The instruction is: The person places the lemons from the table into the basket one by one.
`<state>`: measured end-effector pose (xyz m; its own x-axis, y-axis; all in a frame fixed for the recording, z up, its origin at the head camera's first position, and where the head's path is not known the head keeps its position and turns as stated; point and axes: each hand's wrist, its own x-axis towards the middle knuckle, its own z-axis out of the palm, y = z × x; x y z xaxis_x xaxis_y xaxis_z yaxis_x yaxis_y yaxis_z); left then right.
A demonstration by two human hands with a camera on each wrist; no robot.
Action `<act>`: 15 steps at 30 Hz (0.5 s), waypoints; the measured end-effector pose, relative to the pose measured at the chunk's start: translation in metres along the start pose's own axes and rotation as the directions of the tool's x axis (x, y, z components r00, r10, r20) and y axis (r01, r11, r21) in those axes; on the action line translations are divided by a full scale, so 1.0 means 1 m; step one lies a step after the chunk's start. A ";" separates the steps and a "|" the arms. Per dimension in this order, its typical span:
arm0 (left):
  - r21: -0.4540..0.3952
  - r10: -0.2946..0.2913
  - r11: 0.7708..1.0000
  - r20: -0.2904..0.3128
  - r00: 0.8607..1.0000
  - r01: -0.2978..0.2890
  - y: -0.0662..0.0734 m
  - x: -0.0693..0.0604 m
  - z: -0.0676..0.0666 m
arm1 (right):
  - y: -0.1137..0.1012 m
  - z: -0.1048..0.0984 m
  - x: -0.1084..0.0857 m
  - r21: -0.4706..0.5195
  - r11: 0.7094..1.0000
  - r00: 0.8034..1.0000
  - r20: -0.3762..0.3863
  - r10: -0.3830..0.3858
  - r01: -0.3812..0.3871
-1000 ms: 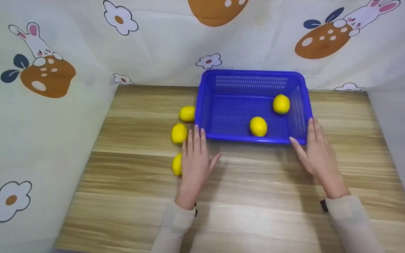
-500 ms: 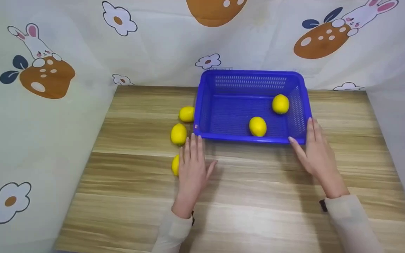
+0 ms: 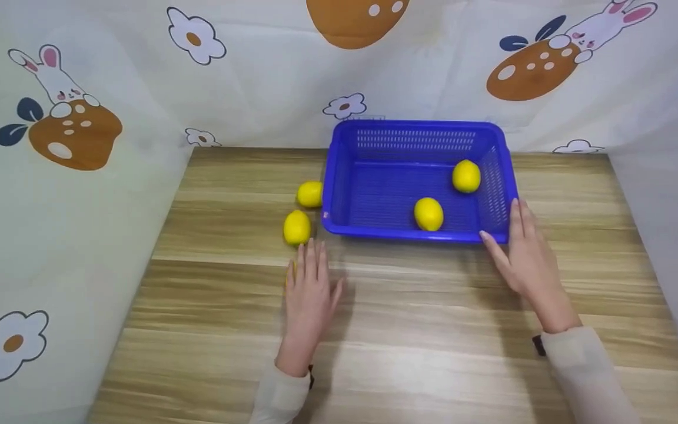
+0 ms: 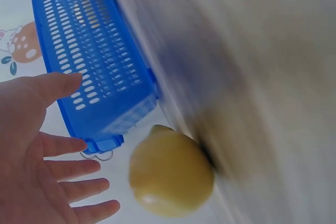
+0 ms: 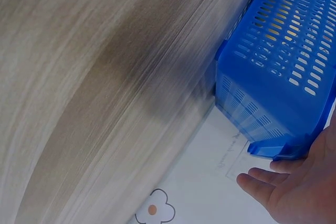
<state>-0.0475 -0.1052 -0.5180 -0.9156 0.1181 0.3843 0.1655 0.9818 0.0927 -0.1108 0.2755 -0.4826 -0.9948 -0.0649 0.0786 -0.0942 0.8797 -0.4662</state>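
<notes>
A blue plastic basket (image 3: 415, 237) stands at the back of the table with two lemons inside, one front (image 3: 428, 214) and one right (image 3: 467, 176). My right hand (image 3: 533, 265) rests against its front right corner, straight fingers along the right side and thumb at the front rim. My left hand (image 3: 308, 297) hovers left of and in front of the basket, fingers straight, holding nothing. It covers most of one lemon (image 4: 170, 174), which the left wrist view shows beside the fingers. Two more lemons lie left of the basket, one by its wall (image 3: 309, 194), one nearer (image 3: 297, 228).
The wood-grain table (image 3: 409, 341) meets a white patterned cloth (image 3: 256, 76) at the back, close behind the basket. Cloth also rises along the left and right sides.
My left hand has left the basket's front left corner and moved left and towards me, over the nearest lemon. The right hand stays at the basket; the lemons have not moved.
</notes>
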 end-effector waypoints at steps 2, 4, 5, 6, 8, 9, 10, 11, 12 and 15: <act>-0.005 -0.002 1.000 0.003 1.000 0.002 -0.004 -0.002 0.001 | 0.000 0.000 0.000 -0.001 1.000 1.000 -0.006 -0.002 0.002; -0.007 -0.006 1.000 0.005 1.000 0.006 -0.008 -0.003 0.002 | 0.000 0.000 0.001 -0.003 1.000 1.000 -0.008 -0.002 0.002; -0.006 -0.009 1.000 0.007 1.000 0.009 -0.011 -0.003 0.003 | -0.001 -0.001 0.001 -0.004 1.000 1.000 -0.008 -0.002 0.002; -0.008 -0.012 1.000 0.008 1.000 0.012 -0.013 -0.003 0.003 | -0.001 -0.001 0.001 -0.005 1.000 1.000 -0.006 0.000 0.000; -0.019 -0.023 1.000 0.011 1.000 0.023 -0.017 -0.003 0.003 | -0.001 -0.001 0.001 -0.006 1.000 1.000 0.000 0.004 -0.004; -0.029 -0.028 0.999 0.012 1.000 0.028 -0.019 -0.003 0.003 | -0.001 -0.001 0.000 -0.006 1.000 1.000 0.004 0.006 -0.006; -0.039 -0.033 0.999 0.011 0.999 0.033 -0.021 -0.003 0.003 | -0.001 -0.001 0.000 -0.005 1.000 1.000 0.007 0.008 -0.008; -0.050 -0.036 0.998 0.010 0.999 0.037 -0.023 -0.003 0.003 | -0.001 0.000 0.001 -0.003 1.000 1.000 0.011 0.009 -0.009; -0.058 -0.039 0.998 0.008 0.999 0.040 -0.024 -0.003 0.002 | -0.001 0.000 0.001 -0.003 1.000 1.000 0.015 0.010 -0.010; -0.065 -0.042 0.997 0.004 0.999 0.042 -0.029 -0.003 0.002 | 0.000 0.000 0.001 -0.003 1.000 1.000 0.021 0.009 -0.009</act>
<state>-0.0500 -0.1339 -0.5241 -0.9231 0.0773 0.3767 0.1504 0.9741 0.1687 -0.1119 0.2754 -0.4825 -0.9962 -0.0668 0.0558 -0.0851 0.8816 -0.4643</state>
